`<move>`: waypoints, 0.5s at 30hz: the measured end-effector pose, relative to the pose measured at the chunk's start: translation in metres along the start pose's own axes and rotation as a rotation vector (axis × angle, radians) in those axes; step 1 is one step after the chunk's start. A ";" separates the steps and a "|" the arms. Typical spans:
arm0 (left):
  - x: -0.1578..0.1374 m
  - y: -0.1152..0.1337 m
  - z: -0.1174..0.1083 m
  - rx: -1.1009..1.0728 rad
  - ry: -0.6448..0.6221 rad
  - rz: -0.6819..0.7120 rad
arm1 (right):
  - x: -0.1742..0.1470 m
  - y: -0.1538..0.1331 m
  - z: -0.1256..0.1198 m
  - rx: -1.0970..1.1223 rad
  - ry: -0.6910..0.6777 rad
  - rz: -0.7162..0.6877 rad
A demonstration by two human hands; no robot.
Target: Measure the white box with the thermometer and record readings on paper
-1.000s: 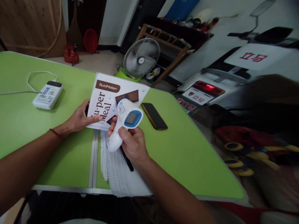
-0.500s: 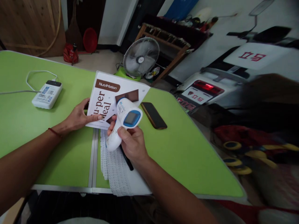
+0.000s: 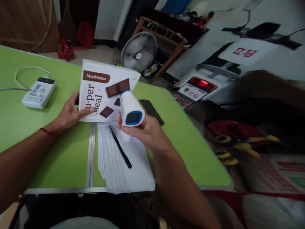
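My left hand grips the lower left edge of a white box printed with "NutriMotion" and brown chocolate squares, its thumb across the front. The box is held up, its face toward me. Closed around the handle of a white infrared thermometer is my right hand. The blue-rimmed screen of the thermometer faces me, and its body overlaps the box's lower right in view. Below them, printed paper sheets lie on the green table, with a black pen on top.
A dark phone lies behind my right hand. At the left sits a white device with a cable. Beyond the table are a standing fan, a wooden rack and a scooter.
My right hand has turned the thermometer more upright and moved it slightly right, uncovering more of the box front and the pen. The whole view has shifted a little.
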State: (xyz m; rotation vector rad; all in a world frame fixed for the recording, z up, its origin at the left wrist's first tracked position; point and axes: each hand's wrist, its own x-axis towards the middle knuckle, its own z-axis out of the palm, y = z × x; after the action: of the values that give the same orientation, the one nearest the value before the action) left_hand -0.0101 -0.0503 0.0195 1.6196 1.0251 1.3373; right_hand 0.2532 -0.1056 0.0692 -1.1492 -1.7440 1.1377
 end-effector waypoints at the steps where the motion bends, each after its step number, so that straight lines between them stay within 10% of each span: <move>1: 0.002 -0.002 -0.002 0.006 0.016 0.016 | 0.000 -0.005 -0.015 -0.113 -0.049 0.008; 7: 0.005 -0.008 -0.006 0.059 0.057 0.067 | 0.009 0.003 -0.066 -0.746 -0.364 0.052; 15: 0.007 -0.007 -0.004 0.221 0.045 0.106 | 0.013 0.079 -0.076 -0.919 -0.163 -0.114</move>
State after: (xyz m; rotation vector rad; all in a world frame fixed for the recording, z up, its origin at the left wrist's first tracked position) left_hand -0.0139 -0.0412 0.0164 1.8364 1.1621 1.3743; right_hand 0.3395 -0.0569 0.0216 -1.4523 -2.5274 0.3215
